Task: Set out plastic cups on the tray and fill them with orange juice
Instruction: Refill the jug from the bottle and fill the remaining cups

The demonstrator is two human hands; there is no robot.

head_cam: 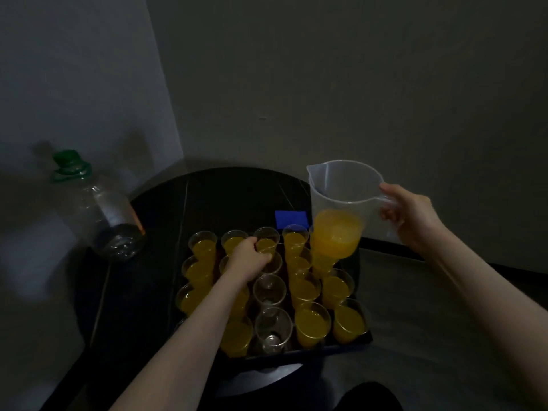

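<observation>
Dim grey walls close round a dark round table (154, 209). The left hand (247, 258) curls its fingers round a clear plastic cup (274, 262) in the middle column of the dark tray (360, 342), and the right hand (410, 218) grips the handle of a translucent plastic jug (341, 200) of orange juice above the tray's far right corner. To pour well, I would keep that cup steady, bring the spout low over its rim and tip slowly; two empty clear cups (271, 327) wait toward the near edge, and an empty green-capped bottle (98, 209) stands at the table's left edge.
</observation>
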